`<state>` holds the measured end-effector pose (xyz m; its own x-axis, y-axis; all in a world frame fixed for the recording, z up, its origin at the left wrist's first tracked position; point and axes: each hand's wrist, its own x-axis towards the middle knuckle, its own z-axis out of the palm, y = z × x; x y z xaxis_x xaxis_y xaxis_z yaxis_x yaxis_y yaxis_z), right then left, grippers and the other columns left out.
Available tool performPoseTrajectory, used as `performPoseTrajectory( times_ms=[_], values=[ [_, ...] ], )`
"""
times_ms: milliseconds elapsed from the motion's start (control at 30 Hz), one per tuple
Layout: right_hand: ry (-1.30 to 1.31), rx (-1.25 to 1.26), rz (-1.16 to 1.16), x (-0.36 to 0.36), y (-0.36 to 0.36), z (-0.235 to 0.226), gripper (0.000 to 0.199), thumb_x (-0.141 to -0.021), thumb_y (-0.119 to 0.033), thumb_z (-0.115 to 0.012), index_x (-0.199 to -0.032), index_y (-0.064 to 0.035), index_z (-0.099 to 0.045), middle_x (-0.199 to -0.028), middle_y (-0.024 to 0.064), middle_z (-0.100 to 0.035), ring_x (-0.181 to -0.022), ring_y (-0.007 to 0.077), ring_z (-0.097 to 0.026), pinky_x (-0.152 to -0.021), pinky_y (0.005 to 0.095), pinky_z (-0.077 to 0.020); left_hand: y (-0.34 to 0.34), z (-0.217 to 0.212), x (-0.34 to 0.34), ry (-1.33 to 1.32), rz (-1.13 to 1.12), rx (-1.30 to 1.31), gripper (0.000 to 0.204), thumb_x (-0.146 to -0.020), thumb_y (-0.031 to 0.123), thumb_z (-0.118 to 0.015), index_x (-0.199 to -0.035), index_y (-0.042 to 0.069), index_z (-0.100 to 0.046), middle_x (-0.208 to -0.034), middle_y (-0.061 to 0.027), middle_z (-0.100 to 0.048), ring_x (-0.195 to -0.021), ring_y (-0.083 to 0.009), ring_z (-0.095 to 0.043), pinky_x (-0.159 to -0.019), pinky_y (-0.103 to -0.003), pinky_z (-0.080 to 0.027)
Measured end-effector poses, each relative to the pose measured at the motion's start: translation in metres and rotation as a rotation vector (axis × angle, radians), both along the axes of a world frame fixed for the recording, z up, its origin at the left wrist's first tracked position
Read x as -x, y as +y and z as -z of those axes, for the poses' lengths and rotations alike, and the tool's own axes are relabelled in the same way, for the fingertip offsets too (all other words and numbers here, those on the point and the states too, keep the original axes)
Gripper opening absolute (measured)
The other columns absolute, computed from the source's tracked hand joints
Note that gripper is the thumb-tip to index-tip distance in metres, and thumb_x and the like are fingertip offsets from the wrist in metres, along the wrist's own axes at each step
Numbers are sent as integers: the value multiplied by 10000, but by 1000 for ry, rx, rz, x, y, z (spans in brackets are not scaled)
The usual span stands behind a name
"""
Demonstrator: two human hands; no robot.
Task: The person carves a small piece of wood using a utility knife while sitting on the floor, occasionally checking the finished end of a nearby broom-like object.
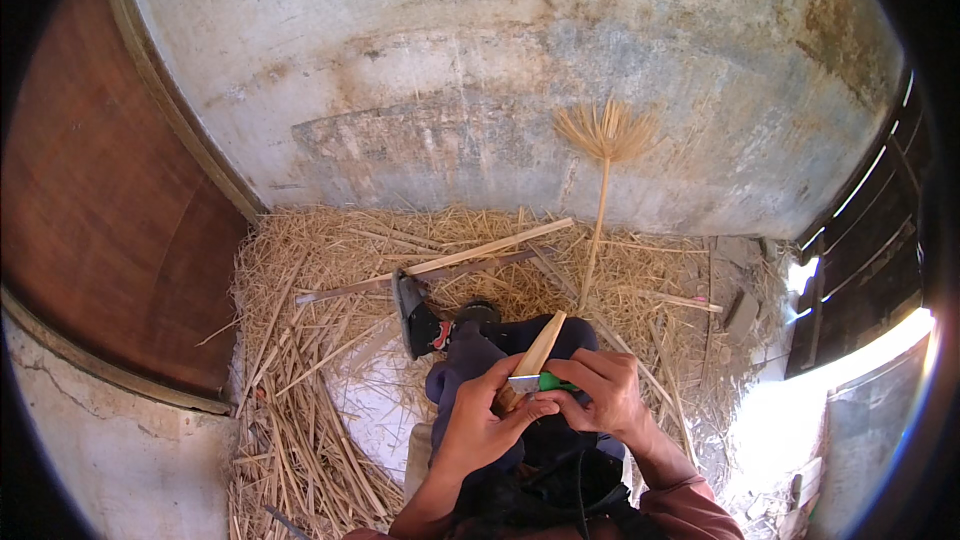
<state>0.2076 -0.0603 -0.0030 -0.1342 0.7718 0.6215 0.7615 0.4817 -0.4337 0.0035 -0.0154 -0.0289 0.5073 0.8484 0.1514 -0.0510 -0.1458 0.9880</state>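
Observation:
My left hand (482,420) is closed around a tapered piece of pale wood or bamboo (541,344), whose narrower end points up and away from me. Wrapped in the fingers of my right hand (606,387) is a small knife (552,381) with a green handle. Its short metal blade lies across the wood piece, close to my left thumb. Both hands are near each other, above my lap. The lower end of the wood is partly hidden by my left hand.
Shavings and straw-like strips (300,440) cover the floor around my legs. Long wooden sticks (480,252) lie beyond my shoe (415,315). A broom-like bundle on a stick (605,135) leans against the stained wall (450,90). At left is a brown panel (120,190).

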Motion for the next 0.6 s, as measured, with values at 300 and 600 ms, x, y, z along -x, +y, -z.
performPoseTrajectory(
  times_ms=[300,600],
  values=[
    [-26,-16,19,-1,-1,-1,307,-781,-261,-894,-1038,-126,-794,-749,0,-622,-579,200,-651,-524,342,-509,1,-13,2,-43,26,77,588,-907,182,-926,-1386,-26,-657,-934,35,-696,-782,-7,-535,-653,-213,-460],
    [-19,-12,36,1,-2,-3,331,-786,-219,-871,-1095,-125,-794,-762,-4,-628,-587,203,-659,-527,343,-523,-4,-15,-4,-81,-39,97,530,-922,142,-906,-1379,-24,-695,-984,13,-729,-834,-7,-582,-684,-196,-486]
  ],
)
